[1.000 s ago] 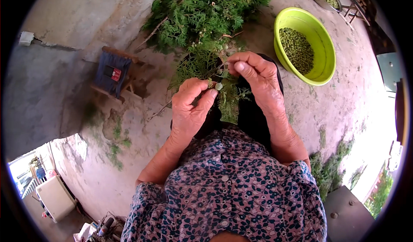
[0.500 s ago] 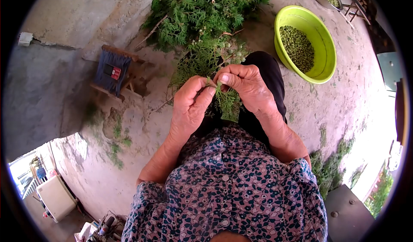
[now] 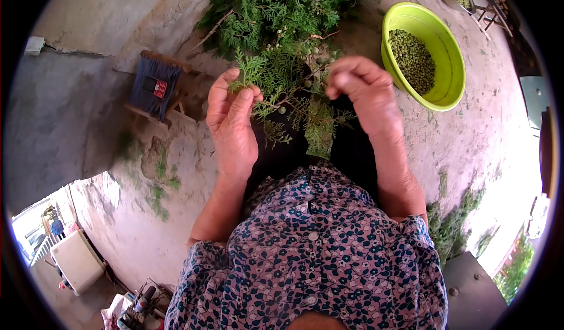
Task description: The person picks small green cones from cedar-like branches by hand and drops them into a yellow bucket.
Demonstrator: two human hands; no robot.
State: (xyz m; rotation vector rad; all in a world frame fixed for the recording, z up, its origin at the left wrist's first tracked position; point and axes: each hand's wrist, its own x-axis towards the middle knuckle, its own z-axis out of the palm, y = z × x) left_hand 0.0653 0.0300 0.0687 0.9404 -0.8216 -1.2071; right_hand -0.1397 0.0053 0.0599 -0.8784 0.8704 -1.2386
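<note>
My left hand grips a leafy green cypress sprig between thumb and fingers, raised above my dark-trousered lap. At the right, my right hand is curled and blurred by motion, beside more twigs with small pale green cones; whatever its fingertips hold is too smeared to make out. A big heap of cypress branches lies on the concrete beyond my knees.
A lime-green plastic basin holding small green cones stands at the upper right, with a metal pan of more behind it. A low wooden folding stool with blue seat is at the left. Loose greenery lies on the floor.
My hands, close together half a second ago, have moved apart and up. The left now raises a sprig toward the left; the right has swung up and right, near the basin.
</note>
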